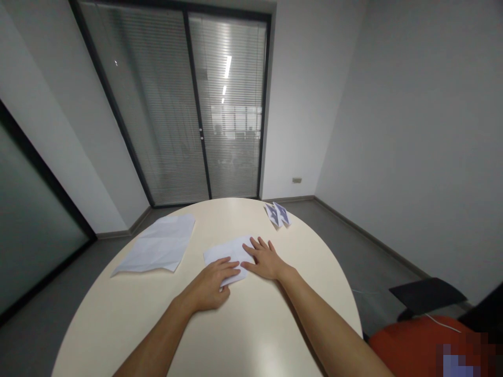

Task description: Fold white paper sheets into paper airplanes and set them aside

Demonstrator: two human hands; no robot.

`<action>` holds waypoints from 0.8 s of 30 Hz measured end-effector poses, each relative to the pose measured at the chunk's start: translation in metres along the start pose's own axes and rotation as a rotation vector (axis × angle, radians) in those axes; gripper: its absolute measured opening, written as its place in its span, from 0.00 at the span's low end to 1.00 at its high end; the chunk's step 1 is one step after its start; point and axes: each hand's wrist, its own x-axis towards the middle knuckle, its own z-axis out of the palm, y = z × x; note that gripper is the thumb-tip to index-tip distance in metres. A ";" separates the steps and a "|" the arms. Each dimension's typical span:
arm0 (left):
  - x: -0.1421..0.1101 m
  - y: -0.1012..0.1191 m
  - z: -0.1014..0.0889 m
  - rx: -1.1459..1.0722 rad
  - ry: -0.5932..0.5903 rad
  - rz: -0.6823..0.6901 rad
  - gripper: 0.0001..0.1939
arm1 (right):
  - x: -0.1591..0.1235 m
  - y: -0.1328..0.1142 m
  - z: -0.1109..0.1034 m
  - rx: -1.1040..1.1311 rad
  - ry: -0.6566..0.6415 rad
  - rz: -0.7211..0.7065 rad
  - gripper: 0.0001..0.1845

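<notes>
A white sheet of paper (215, 253), with a folded part along its near side, lies on the round cream table (129, 324) in front of me. My left hand (214, 283) is at its near left part, fingers over the paper and thumb at the near edge, so the edge sits between them. My right hand (266, 260) rests with spread fingers on the right part of the same paper, pressing it flat. Some of the sheet is hidden beneath both hands.
A larger creased white sheet (161, 243) lies at the table's left. Two small folded paper pieces with purple print (278, 214) stand near the far right edge. An orange chair (404, 340) with a black armrest (428, 294) is at the lower right.
</notes>
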 end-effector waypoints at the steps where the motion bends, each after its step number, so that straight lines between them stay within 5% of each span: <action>1: -0.001 -0.001 0.000 -0.007 0.008 -0.007 0.34 | 0.000 0.000 0.000 0.001 0.000 -0.001 0.43; 7: -0.002 -0.007 -0.002 -0.087 0.083 -0.064 0.24 | 0.000 -0.001 -0.003 0.005 -0.005 -0.010 0.38; 15: -0.004 -0.009 -0.005 -0.113 0.113 -0.052 0.20 | -0.002 -0.001 -0.007 0.023 -0.027 -0.035 0.44; 24: 0.000 -0.001 -0.010 -0.171 0.171 -0.213 0.18 | -0.005 -0.010 -0.011 0.042 -0.020 -0.118 0.33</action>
